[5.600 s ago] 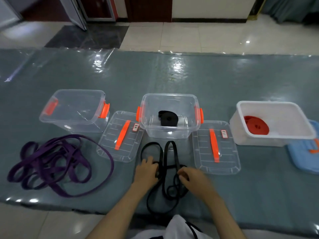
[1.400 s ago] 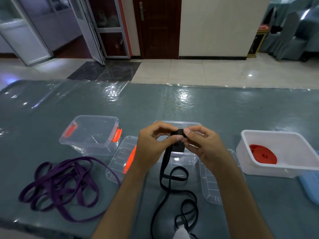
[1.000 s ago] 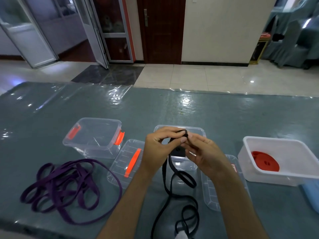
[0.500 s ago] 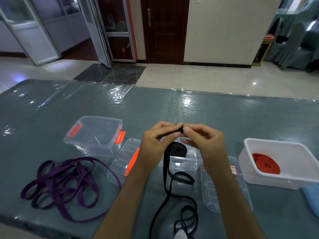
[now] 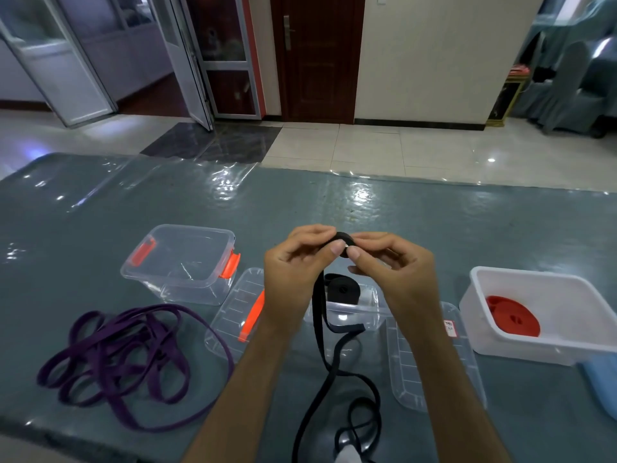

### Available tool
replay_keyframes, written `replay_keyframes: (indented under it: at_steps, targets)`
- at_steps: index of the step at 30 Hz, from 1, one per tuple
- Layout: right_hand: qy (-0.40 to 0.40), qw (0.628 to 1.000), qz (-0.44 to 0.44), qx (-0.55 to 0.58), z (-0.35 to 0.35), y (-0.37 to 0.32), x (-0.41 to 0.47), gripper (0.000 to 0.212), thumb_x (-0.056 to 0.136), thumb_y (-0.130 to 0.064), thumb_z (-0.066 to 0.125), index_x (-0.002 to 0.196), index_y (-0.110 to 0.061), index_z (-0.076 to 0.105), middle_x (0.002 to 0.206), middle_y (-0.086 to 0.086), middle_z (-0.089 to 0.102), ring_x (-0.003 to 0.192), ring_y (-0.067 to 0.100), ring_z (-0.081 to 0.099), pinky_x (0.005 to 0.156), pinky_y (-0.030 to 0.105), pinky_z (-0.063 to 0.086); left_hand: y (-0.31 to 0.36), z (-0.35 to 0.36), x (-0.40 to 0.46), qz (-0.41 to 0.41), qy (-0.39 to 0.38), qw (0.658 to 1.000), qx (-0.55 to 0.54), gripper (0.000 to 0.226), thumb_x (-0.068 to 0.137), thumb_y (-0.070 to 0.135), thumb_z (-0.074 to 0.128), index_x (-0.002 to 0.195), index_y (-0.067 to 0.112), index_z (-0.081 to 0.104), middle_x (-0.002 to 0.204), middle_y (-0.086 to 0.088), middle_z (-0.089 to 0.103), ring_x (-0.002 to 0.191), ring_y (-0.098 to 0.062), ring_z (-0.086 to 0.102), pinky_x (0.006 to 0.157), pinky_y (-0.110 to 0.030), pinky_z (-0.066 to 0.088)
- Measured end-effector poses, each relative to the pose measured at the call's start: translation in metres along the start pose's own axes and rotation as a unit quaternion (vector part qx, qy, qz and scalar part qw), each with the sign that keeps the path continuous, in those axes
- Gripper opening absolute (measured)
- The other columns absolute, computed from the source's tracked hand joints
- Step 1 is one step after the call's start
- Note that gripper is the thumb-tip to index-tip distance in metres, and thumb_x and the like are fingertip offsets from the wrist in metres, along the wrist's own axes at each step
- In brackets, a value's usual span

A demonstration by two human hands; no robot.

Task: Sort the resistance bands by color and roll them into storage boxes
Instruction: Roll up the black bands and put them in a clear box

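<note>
My left hand (image 5: 293, 272) and my right hand (image 5: 394, 272) are raised above the middle clear box (image 5: 350, 310). Together they pinch the small rolled start of a black resistance band (image 5: 320, 332). Its loose length hangs down to the table's front edge. A rolled black band (image 5: 340, 290) lies inside the middle box. Loose purple bands (image 5: 123, 359) sprawl at the left front. A rolled red band (image 5: 512, 315) sits in the white box (image 5: 547, 345) at the right. An empty clear box (image 5: 182, 260) with orange latches stands at the left.
Two clear lids lie flat on the grey table (image 5: 334, 208): one with an orange handle (image 5: 240, 315) left of the middle box, the other (image 5: 434, 362) right of it. A blue lid (image 5: 601, 385) shows at the right edge. Tiled floor and doors lie beyond.
Both hands lifted the black band off the table and began rolling its end. Over the last second the small roll has grown slightly and the hanging length has shifted.
</note>
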State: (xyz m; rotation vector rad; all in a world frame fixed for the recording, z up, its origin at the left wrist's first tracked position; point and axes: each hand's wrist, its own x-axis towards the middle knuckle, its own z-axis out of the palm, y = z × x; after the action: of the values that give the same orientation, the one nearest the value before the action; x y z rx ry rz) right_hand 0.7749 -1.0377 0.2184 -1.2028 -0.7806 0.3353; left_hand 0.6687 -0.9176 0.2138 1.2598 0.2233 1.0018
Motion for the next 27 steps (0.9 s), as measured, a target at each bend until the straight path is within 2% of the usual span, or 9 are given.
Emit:
replay_keyframes:
  at_steps: [2,6,10,13,17,20,23,27]
  targets:
    - [0.01,1.0,-0.015,-0.024,0.001,0.004,0.0,0.014,0.084,-0.005,0.086,0.095,-0.011,0.08,0.097,0.007,0.081,0.092,0.027,0.079,0.077,0.037,0.066,0.003,0.001,0.002,0.017,-0.002,1.0,0.016,0.018,0.084,0.006,0.079,0.101,0.006,0.079,0.103,-0.004,0.075,0.098,-0.015,0.075,0.087,-0.021,0.057]
    - [0.009,0.999,-0.032,-0.023,0.001,0.009,-0.002,0.029,0.086,-0.006,0.085,0.109,-0.021,0.077,0.1,0.004,0.08,0.093,0.026,0.079,0.081,0.033,0.065,0.004,0.0,0.003,0.003,-0.009,0.999,0.047,0.02,0.088,-0.003,0.079,0.104,0.009,0.079,0.101,-0.005,0.081,0.097,-0.017,0.078,0.086,-0.021,0.059]
    - [0.008,0.997,-0.073,-0.021,0.003,0.013,-0.003,0.025,0.087,-0.004,0.084,0.109,-0.012,0.078,0.101,0.006,0.08,0.097,0.028,0.078,0.085,0.037,0.065,0.001,-0.001,0.001,-0.014,-0.008,0.999,0.032,0.014,0.091,-0.001,0.077,0.103,0.005,0.079,0.106,-0.011,0.081,0.105,-0.026,0.078,0.092,-0.027,0.059]
    - [0.036,0.997,-0.067,0.007,0.008,0.014,-0.002,0.021,0.087,-0.007,0.083,0.106,-0.006,0.077,0.101,0.009,0.079,0.097,0.033,0.078,0.083,0.043,0.066,0.001,-0.005,0.004,-0.032,-0.018,0.999,0.024,0.017,0.093,0.003,0.074,0.105,0.012,0.081,0.109,-0.011,0.08,0.108,-0.025,0.076,0.096,-0.028,0.057]
    - [0.039,0.996,-0.074,-0.013,0.008,0.015,-0.001,0.023,0.086,0.004,0.081,0.107,-0.006,0.076,0.1,0.007,0.079,0.099,0.031,0.078,0.086,0.042,0.065,0.007,-0.013,0.009,-0.048,-0.062,0.997,0.016,0.019,0.09,0.009,0.079,0.108,0.016,0.083,0.111,-0.011,0.08,0.11,-0.027,0.076,0.095,-0.027,0.058]
    - [0.037,0.996,-0.078,-0.034,0.01,0.013,0.0,0.023,0.085,0.003,0.083,0.1,-0.012,0.075,0.1,0.005,0.079,0.099,0.027,0.077,0.089,0.039,0.064,0.013,-0.013,0.012,-0.024,-0.051,0.997,0.048,0.023,0.088,0.006,0.082,0.105,0.022,0.082,0.106,-0.006,0.082,0.103,-0.022,0.078,0.089,-0.023,0.06]
    - [0.036,0.997,-0.055,-0.028,0.011,0.006,0.003,0.02,0.083,-0.005,0.087,0.093,-0.015,0.073,0.099,0.006,0.079,0.097,0.026,0.079,0.084,0.036,0.065,0.016,-0.007,0.013,0.013,-0.024,0.997,0.066,0.02,0.087,0.0,0.082,0.103,0.011,0.08,0.102,-0.008,0.082,0.099,-0.024,0.079,0.088,-0.025,0.061]
    - [0.035,0.995,-0.078,-0.043,0.017,-0.007,0.01,0.034,0.083,-0.009,0.087,0.112,-0.019,0.073,0.103,0.001,0.079,0.096,0.022,0.079,0.084,0.031,0.064,0.016,0.006,0.01,0.073,0.019,0.994,0.076,0.02,0.088,-0.011,0.076,0.103,0.001,0.078,0.106,-0.01,0.081,0.104,-0.02,0.078,0.091,-0.024,0.059]
